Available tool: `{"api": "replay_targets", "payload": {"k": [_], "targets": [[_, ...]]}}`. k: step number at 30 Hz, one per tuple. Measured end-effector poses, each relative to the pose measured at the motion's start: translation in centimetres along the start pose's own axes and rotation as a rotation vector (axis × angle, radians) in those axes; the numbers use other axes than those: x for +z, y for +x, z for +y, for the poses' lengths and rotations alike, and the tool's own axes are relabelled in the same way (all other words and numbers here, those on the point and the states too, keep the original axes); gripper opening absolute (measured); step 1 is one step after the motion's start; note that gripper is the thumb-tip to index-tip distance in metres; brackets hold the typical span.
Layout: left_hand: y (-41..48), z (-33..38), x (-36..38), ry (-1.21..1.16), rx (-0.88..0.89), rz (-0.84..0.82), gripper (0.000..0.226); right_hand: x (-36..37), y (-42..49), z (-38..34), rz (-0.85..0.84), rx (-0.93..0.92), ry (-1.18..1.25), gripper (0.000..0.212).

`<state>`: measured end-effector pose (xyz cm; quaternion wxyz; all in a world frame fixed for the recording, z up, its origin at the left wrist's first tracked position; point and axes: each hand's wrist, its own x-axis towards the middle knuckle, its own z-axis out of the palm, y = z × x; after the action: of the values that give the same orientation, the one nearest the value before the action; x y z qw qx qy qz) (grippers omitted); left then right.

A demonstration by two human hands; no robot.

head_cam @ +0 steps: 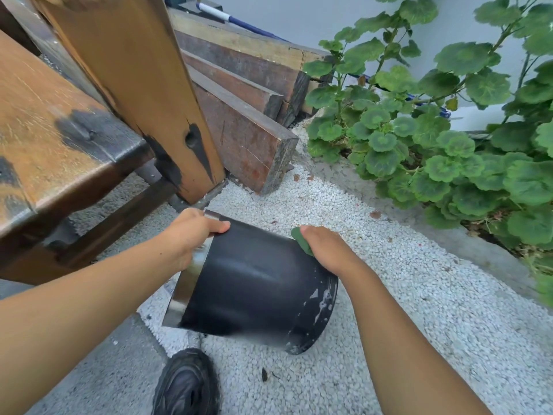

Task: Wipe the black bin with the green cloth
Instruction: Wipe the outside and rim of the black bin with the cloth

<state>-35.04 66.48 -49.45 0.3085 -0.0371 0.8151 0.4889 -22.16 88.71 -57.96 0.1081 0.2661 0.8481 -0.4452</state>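
The black bin [254,283] is held tipped on its side above the gravel, its shiny metal rim to the left and its scuffed base to the lower right. My left hand [191,235] grips the metal rim at the top left. My right hand [326,250] presses the green cloth [300,239] against the bin's upper right side. Only a small edge of the cloth shows under my fingers.
A worn wooden bench [54,139] and its thick post [140,85] stand at the left. Stacked timber beams [245,94] lie behind. Leafy green plants [434,139] fill the right. White gravel [404,310] covers the ground, and a black shoe [187,384] is below the bin.
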Motion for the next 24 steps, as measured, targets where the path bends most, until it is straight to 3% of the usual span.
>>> {"api": "replay_targets", "payload": {"k": [4,12,15,17,19,21,24], "targets": [[0.4,0.6,0.0,-0.004,-0.036,0.010,0.016,1.0,-1.9,0.8,0.111,-0.044,0.133,0.053],[0.8,1.2,0.7,-0.004,-0.085,0.008,0.022,3.8,-5.4,1.7,0.321,-0.134,0.054,0.054],[1.4,1.8,1.1,0.004,-0.105,0.069,0.035,5.7,-7.7,1.5,0.465,-0.146,0.183,0.059],[1.6,2.0,1.2,0.010,-0.112,0.069,0.031,7.6,-9.2,1.3,0.617,-0.118,0.296,0.052],[2.1,2.0,1.2,0.005,-0.120,0.057,0.023,8.8,-9.8,1.1,0.750,-0.097,0.302,0.031],[2.6,2.0,1.2,0.029,-0.113,0.043,0.020,9.2,-9.9,0.9,0.798,-0.074,0.281,0.022],[3.0,2.0,1.0,0.032,-0.103,0.019,0.014,7.2,-9.3,1.1,0.697,0.056,0.244,0.057]]}}
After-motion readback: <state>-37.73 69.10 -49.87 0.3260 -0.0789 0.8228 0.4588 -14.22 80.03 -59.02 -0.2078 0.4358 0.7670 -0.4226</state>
